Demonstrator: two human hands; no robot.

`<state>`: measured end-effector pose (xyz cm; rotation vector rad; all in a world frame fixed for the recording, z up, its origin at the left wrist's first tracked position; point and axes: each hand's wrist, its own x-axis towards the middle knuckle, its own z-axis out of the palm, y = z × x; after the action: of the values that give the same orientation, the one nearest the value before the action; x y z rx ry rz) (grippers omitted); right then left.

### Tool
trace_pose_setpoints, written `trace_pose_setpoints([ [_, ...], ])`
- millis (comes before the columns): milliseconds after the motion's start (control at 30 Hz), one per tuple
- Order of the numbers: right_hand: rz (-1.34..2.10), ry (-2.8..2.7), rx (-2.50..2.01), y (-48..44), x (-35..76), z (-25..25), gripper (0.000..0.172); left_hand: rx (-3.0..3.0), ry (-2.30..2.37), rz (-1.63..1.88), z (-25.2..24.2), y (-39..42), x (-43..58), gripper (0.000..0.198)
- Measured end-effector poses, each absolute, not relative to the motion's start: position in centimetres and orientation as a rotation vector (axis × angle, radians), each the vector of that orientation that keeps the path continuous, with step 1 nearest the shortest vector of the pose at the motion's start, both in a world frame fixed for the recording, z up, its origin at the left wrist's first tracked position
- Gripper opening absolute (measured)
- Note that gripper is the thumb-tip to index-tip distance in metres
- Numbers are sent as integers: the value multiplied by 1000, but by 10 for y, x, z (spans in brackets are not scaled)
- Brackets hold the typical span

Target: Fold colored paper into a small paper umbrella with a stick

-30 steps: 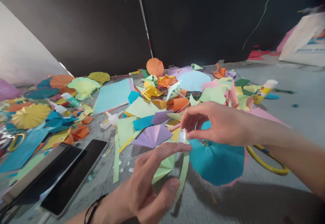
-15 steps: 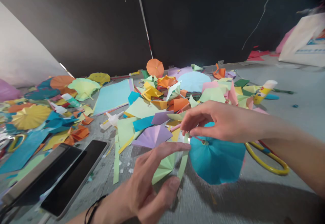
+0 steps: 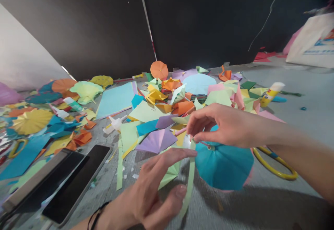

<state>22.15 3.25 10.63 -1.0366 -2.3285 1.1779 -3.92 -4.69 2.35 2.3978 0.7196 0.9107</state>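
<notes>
Blue paper parasol: well in from the far edge of the worktop, right of centre, canopy tilted with its hub side facing the wearer. Right hand: thumb and fingers pinched together on the stick. Stick's long axis runs leftward from hub to fingertips. Pale green strip: upper end at that pinch, curving down toward the wearer. Left hand: thumb and index wide apart, index fingertip apparently touching strip.

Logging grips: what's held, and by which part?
Right hand: blue paper umbrella by its stick, apparently also green paper strip by its end. Left hand: nothing.
</notes>
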Motion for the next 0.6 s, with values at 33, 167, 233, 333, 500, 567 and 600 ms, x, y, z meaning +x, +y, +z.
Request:
trace_pose_setpoints([
  [33,1178,-2331,-1036,32,222,106,13,2409,717,905,23,-47,-39,68],
  [167,1127,-2355,-1031,31,222,105,11,2419,666,932,24,-45,-37,69],
  [233,1116,-2363,-1037,31,221,105,10,2413,623,969,25,-43,-36,69],
  [333,1124,-2367,-1051,31,221,105,10,2418,624,957,26,-42,-34,70],
  [500,1119,-2369,-1034,32,221,104,8,2429,601,960,24,-43,-35,75],
  [567,1116,-2367,-1034,32,222,104,8,2429,596,960,23,-43,-34,75],
  [600,1116,-2365,-1037,32,222,104,8,2425,592,962,24,-43,-34,74],
])
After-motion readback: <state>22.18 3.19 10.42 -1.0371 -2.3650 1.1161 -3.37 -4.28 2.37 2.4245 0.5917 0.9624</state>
